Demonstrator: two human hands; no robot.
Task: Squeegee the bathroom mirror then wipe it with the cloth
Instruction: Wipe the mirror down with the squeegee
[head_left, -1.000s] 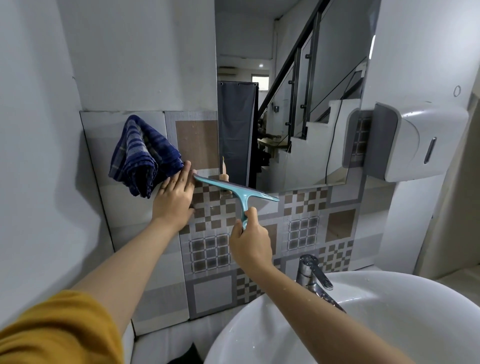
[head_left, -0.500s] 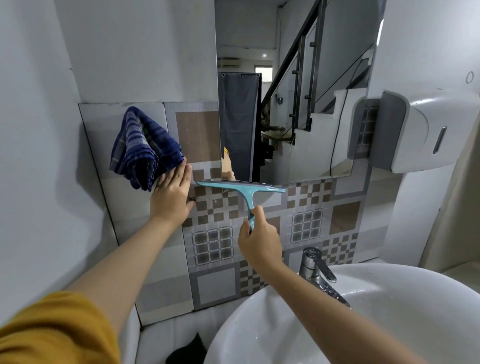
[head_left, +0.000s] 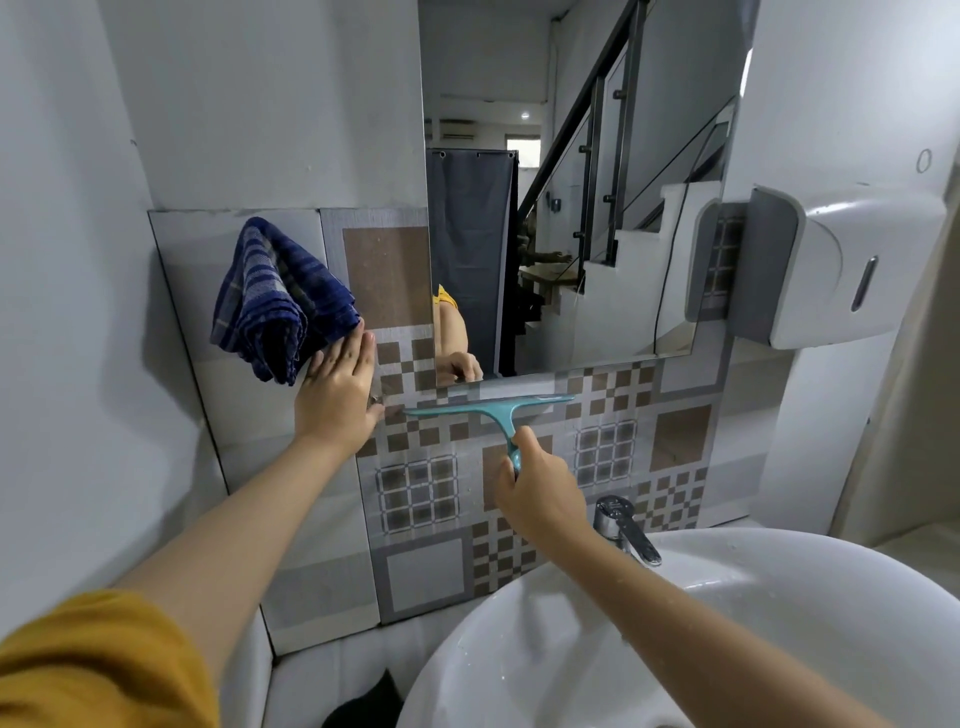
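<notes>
The mirror (head_left: 571, 208) hangs on the wall above patterned tiles. A teal squeegee (head_left: 488, 406) lies with its blade level against the tiles, just below the mirror's bottom edge. My right hand (head_left: 540, 493) grips its handle from below. A dark blue striped cloth (head_left: 275, 301) hangs bunched on the wall to the left of the mirror. My left hand (head_left: 337, 400) rests flat on the tiles with fingers straight, its fingertips touching the cloth's lower right edge.
A white round sink (head_left: 727, 597) fills the lower right, with a chrome tap (head_left: 626, 527) at its back. A white and grey dispenser (head_left: 841, 260) juts from the wall right of the mirror. A white side wall stands close on the left.
The squeegee blade has gone from tilted to level and slid down off the mirror's bottom edge onto the tiles. My left hand stays flat on the wall by the cloth.
</notes>
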